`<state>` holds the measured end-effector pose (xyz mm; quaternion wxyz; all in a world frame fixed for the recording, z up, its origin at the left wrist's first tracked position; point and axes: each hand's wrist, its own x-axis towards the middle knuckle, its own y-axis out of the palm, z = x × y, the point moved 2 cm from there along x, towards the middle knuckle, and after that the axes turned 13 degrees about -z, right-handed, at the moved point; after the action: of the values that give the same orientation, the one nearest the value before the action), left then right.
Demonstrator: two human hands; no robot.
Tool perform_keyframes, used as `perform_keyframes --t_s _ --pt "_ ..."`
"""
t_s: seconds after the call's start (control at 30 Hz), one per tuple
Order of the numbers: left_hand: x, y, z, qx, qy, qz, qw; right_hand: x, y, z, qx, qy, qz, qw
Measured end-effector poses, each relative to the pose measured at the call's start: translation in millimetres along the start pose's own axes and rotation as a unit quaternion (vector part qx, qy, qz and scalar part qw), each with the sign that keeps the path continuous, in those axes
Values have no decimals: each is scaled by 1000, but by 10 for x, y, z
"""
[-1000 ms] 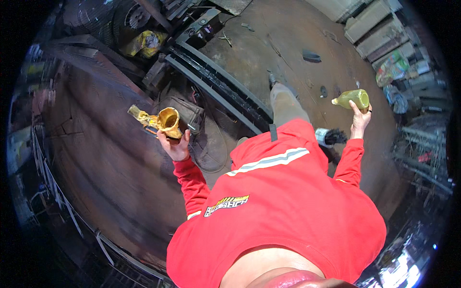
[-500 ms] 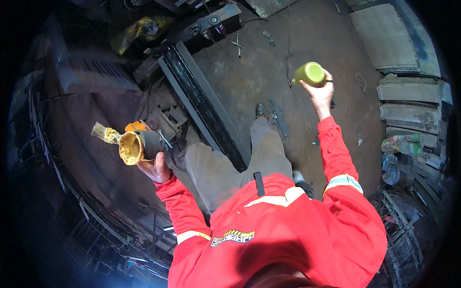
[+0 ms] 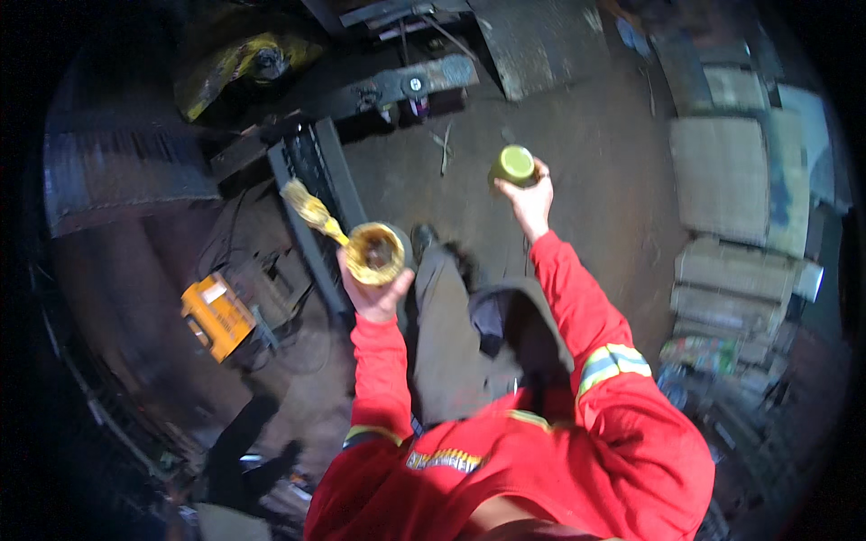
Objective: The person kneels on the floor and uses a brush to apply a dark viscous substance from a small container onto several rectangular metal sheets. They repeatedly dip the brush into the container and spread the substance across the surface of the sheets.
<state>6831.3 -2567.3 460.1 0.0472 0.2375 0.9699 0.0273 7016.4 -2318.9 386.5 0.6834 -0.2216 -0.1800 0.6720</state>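
My left hand (image 3: pixel 377 296) is closed round a round pot (image 3: pixel 397 255) whose rim is crusted with yellow paint. Its mouth faces up, with a dark brownish inside. A paintbrush (image 3: pixel 311 209) smeared with yellow juts out beside the rim, bristles pointing up and left. Whether my fingers pinch its handle or it only rests on the pot, I cannot tell. Out to the right, my right hand (image 3: pixel 532 203) grips a yellow-green cup-shaped container (image 3: pixel 516 163), its flat, pale round end toward me. The two hands are apart, above my legs.
A long dark steel beam (image 3: pixel 338 171) lies on the floor ahead and left. An orange boxy machine (image 3: pixel 218 316) stands at the left, with cables near it. Flat sheets (image 3: pixel 720 171) and stacked boards (image 3: pixel 732 279) line the right side. A metal plate (image 3: pixel 514 45) lies at the far side.
My left hand has brought the pot and brush rightward toward the middle, and the pot's mouth has turned upward. My right hand with the green container sits further left and slightly lower. The view has turned.
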Motion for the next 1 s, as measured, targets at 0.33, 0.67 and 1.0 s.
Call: perform_keyframes --t_s 0.33,0.67,1.0 --pt "655 652 2654 113 -137 2 984 1452 2585 -2225 49 -92 108 989" --pt "664 654 4186 157 4 -75 985 1945 3443 -2978 -7 -147 193 970" --pt "775 175 5319 -46 82 -101 990 1806 4034 -2826 105 -187 238 947"
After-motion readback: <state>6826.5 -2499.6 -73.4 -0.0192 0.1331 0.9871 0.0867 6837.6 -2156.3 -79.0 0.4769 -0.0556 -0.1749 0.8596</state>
